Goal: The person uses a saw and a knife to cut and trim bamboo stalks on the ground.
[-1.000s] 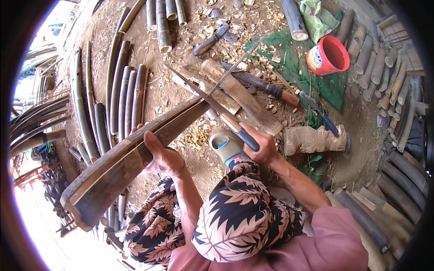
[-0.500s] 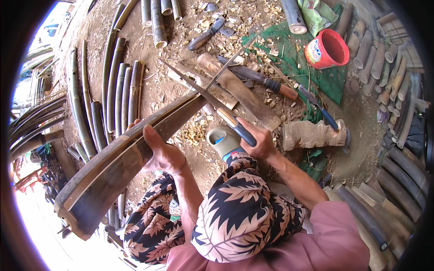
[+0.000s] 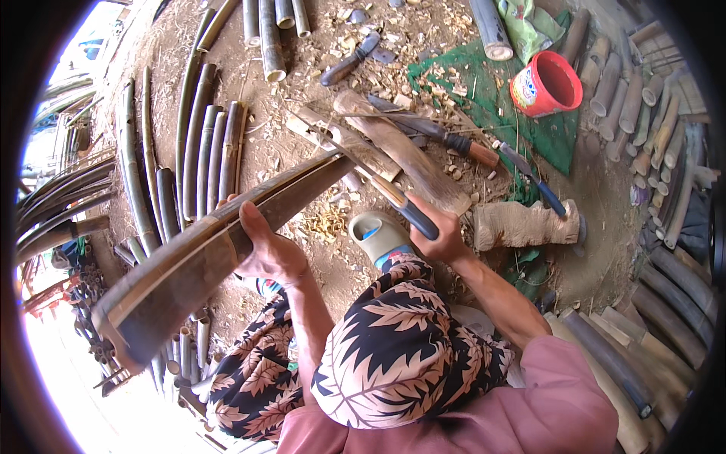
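A long half-round piece of split bamboo (image 3: 170, 276) slants from the lower left up to the middle. My left hand (image 3: 274, 256) is closed around it, thumb on the near side and fingertips showing over the far edge. My right hand (image 3: 440, 228) grips a long, narrow knife (image 3: 388, 189) by its wooden and dark handle. The blade points up and left, crossing the bamboo's far end and seeming to touch it. Below the blade lies a brown wooden block (image 3: 404, 155) on the ground. My shoe (image 3: 378, 236) is near my right hand.
Beyond the block lie a dark-handled knife (image 3: 352, 60), a wrapped-handle blade (image 3: 476, 153) and a blue-handled knife (image 3: 550, 198). A red bucket (image 3: 522, 87) stands on green netting (image 3: 473, 64). Bamboo poles (image 3: 204, 159) lie at left, with stacked bamboo (image 3: 639, 106) at right. Shavings cover the ground.
The bamboo's near end has risen slightly. The knife has shifted a little right and down along the far end. A thin strip there no longer points up and right.
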### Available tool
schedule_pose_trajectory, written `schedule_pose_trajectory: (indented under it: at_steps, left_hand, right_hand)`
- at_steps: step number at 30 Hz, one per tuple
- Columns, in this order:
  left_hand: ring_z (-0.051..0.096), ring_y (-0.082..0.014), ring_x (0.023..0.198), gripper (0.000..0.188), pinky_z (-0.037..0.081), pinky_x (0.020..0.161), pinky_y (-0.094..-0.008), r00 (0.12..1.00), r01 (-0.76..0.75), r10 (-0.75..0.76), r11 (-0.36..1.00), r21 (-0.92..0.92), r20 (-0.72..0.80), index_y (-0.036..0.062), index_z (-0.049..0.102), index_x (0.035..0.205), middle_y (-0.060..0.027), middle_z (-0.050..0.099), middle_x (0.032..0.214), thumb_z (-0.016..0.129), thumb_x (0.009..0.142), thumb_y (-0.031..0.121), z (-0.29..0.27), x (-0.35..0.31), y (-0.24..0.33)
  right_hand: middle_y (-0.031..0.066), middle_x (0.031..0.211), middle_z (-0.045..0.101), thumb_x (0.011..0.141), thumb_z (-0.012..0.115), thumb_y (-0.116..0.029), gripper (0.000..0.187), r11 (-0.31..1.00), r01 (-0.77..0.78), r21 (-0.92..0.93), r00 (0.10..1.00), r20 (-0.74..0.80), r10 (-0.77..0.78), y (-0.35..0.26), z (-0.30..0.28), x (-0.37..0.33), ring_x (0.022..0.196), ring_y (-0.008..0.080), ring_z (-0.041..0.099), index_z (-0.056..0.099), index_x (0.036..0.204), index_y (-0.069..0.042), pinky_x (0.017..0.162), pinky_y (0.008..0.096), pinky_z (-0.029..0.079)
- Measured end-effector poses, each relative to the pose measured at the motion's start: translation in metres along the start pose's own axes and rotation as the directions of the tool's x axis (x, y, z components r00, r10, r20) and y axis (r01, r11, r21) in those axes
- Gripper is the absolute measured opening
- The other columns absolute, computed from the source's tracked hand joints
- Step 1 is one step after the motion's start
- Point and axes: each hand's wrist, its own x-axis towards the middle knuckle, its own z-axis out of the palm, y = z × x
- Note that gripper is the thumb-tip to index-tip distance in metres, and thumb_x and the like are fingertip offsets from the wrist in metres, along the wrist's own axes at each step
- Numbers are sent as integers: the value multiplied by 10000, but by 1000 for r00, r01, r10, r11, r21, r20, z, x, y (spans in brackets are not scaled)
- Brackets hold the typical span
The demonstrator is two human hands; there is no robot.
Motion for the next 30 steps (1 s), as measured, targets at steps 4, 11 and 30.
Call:
schedule_pose_trajectory:
  at_steps: [4, 11, 30]
  left_hand:
    - [551, -227, 1057, 656, 506, 976, -452, 973, 130, -108, 987, -95, 203, 118, 561, 1267, -84, 550, 1251, 847, 709, 311, -14, 72, 16]
    - [681, -239, 897, 629, 578, 849, -369, 913, -304, 203, 917, 258, 354, 7, 526, 1291, -178, 674, 1093, 824, 785, 234, -6, 197, 34]
    - [493, -381, 1281, 1061, 417, 1122, -434, 94, -385, -532, 760, 523, 842, 83, 265, 1538, -202, 414, 1445, 845, 675, 296, -7, 77, -240]
  right_hand:
    - [263, 1047, 700, 730, 596, 6, 578, 998, 60, -30, 991, -115, -63, -23, -63, -1, 856, 293, 737, 581, 1305, 66, 755, 359, 603]
    - [123, 798, 608, 743, 710, -51, 646, 566, 227, -792, 969, 124, -214, 54, -176, 61, 714, 314, 616, 569, 1373, -53, 669, 419, 507]
    - [164, 1098, 625, 879, 654, -104, 317, 611, 256, -749, 930, 364, 56, 166, -6, 169, 1052, 351, 578, 636, 1192, -56, 912, 429, 497]
